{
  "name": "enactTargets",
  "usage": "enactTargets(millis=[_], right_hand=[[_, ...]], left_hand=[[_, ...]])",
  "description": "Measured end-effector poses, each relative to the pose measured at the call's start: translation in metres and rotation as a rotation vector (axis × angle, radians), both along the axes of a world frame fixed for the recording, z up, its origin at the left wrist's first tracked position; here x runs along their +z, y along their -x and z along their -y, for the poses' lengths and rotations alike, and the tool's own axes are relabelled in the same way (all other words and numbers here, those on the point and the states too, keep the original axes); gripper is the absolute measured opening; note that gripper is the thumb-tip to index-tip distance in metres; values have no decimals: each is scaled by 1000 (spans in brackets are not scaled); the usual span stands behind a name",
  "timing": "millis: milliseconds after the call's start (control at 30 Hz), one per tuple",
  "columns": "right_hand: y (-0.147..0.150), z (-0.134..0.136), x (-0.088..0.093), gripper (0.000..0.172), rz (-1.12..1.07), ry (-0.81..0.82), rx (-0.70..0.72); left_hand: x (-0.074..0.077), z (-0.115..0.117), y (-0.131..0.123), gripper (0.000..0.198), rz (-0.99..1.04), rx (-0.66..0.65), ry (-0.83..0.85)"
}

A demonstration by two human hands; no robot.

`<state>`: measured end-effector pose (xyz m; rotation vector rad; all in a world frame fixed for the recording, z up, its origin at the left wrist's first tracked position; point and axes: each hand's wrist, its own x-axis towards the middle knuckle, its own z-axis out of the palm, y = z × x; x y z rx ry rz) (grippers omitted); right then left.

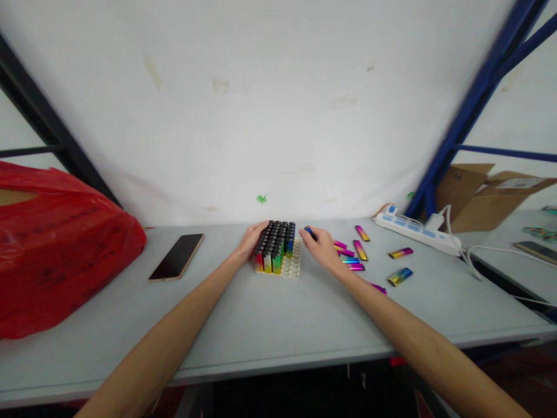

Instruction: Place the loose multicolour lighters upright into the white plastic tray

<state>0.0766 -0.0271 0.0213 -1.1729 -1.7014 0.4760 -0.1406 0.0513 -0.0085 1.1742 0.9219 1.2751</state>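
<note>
A pale tray [292,268] with round slots stands on the grey table, with several upright black-topped lighters [275,247] filling its left and middle part. Slots along its right side and near right corner hold nothing. My left hand [252,239] rests against the left side of the lighter block, its fingers partly hidden behind it. Just right of the tray, my right hand [321,247] is closed on a dark blue lighter [310,233], whose end pokes out past the fingers. Several shiny pink, yellow and blue lighters [360,250] lie loose to the right of that hand.
A phone [177,257] lies left of the tray, and a red plastic bag [65,249] bulges at the far left. At the back right are a white power strip [416,231] with cables and an open cardboard box [487,197]. A white wall [278,116] rises behind the table [278,331].
</note>
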Motion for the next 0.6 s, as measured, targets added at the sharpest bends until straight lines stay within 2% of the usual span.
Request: enactTargets(millis=[167,367,467,600], right_hand=[[-1,5,1,51,20,-42,1],[-2,3,0,39,38,-49,-31],[-2,3,1,41,54,-46,-38],[-6,7,8,41,143,-44,34]], left_hand=[[3,1,-1,44,-18,-1,2],[2,1,-1,46,-31,11,13],[2,2,-1,47,-44,13,8],[4,2,-1,47,-54,14,5]])
